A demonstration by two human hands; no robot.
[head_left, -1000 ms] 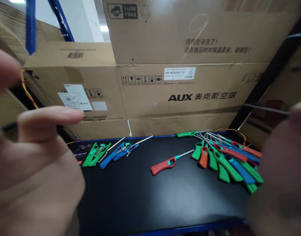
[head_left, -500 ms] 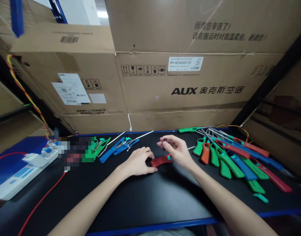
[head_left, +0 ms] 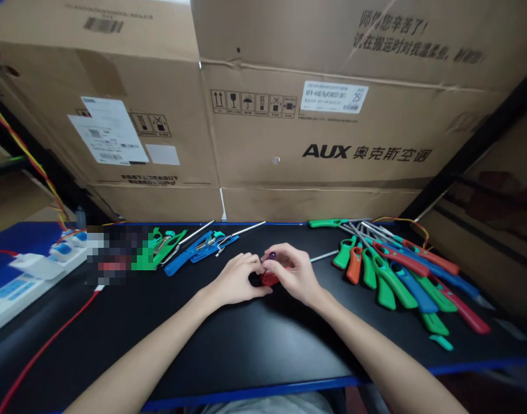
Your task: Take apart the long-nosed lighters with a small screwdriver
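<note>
A red long-nosed lighter (head_left: 269,279) with a thin metal tube lies on the black table (head_left: 246,345) at the middle. My left hand (head_left: 237,282) is curled round its handle end. My right hand (head_left: 291,276) is closed over the lighter's middle, and its fingertips pinch a small dark purple piece (head_left: 272,255) just above the red body. Both hands touch each other over the lighter.
A heap of several green, red and blue lighters (head_left: 401,276) lies at the right. A smaller group of green and blue lighters (head_left: 189,250) sits at the back left. A white power strip (head_left: 26,276) with a red cable (head_left: 47,345) is far left. Cardboard boxes (head_left: 315,132) wall the back.
A second ago both hands were raised close to the camera. They came down to the red lighter, and since half a second ago my right hand has lowered the purple piece onto it.
</note>
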